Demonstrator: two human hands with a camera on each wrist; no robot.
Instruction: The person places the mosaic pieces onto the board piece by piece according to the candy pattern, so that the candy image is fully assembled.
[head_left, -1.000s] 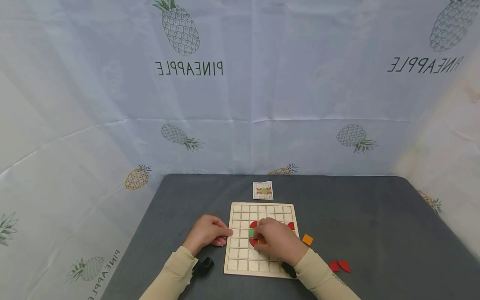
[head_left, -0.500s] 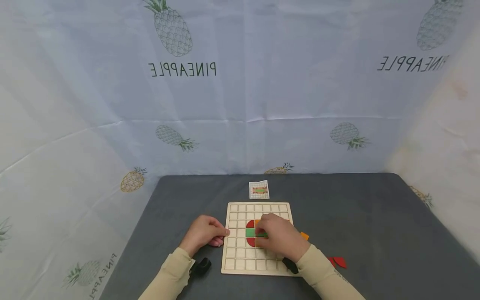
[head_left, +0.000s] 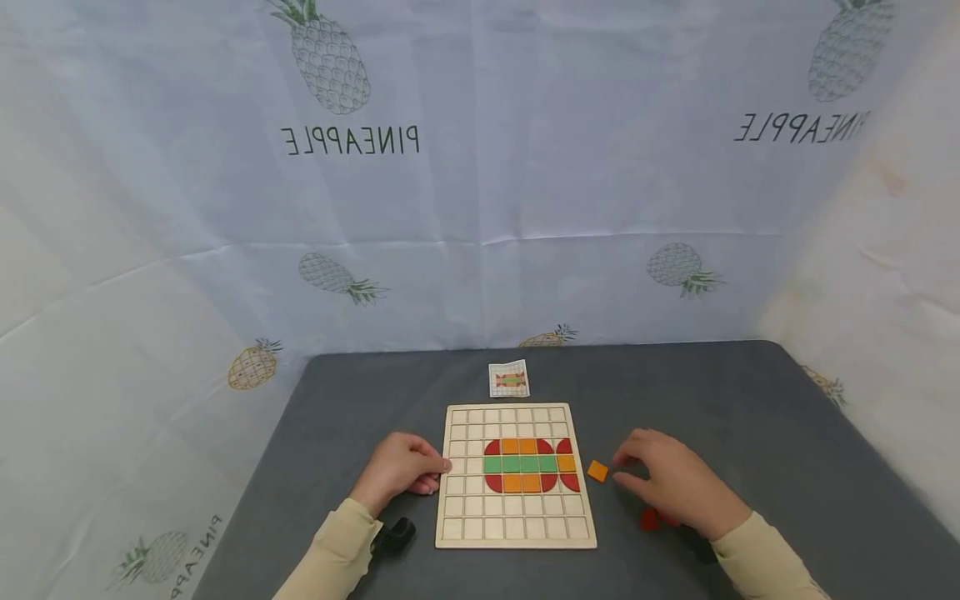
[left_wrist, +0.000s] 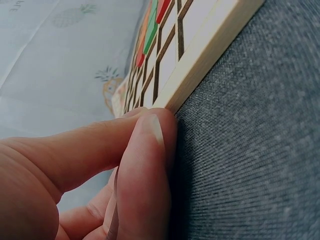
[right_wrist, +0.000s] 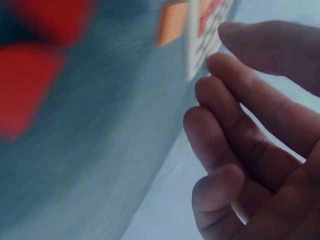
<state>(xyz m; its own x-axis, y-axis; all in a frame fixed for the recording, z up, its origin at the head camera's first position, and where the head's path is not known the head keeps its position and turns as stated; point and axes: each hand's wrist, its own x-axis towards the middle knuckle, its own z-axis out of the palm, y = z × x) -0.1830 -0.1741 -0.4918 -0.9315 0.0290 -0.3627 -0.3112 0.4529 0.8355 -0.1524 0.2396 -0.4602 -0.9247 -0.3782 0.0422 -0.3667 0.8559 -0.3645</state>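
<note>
A light wooden grid board (head_left: 515, 528) lies on the dark table. Green squares (head_left: 519, 464) form a row across it, flanked by orange squares and rounded red pieces, with another red and orange group at its right edge. My left hand (head_left: 399, 468) pinches the board's left edge between thumb and index finger, seen close up in the left wrist view. To the right of the board, my right hand (head_left: 678, 483) hovers over the table with relaxed fingers and nothing between them. A loose orange square tile (head_left: 597, 471) lies between board and right hand.
Red pieces (head_left: 649, 519) lie on the table below the right hand, partly hidden by it; they look blurred in the right wrist view. A small printed pattern card (head_left: 509, 380) sits behind the board. Pineapple-print cloth (head_left: 450, 292) surrounds the table (head_left: 375, 392).
My right hand has moved off the board to the right, leaving the full green row in sight. The left hand stays at the board's edge. The head view has shifted slightly.
</note>
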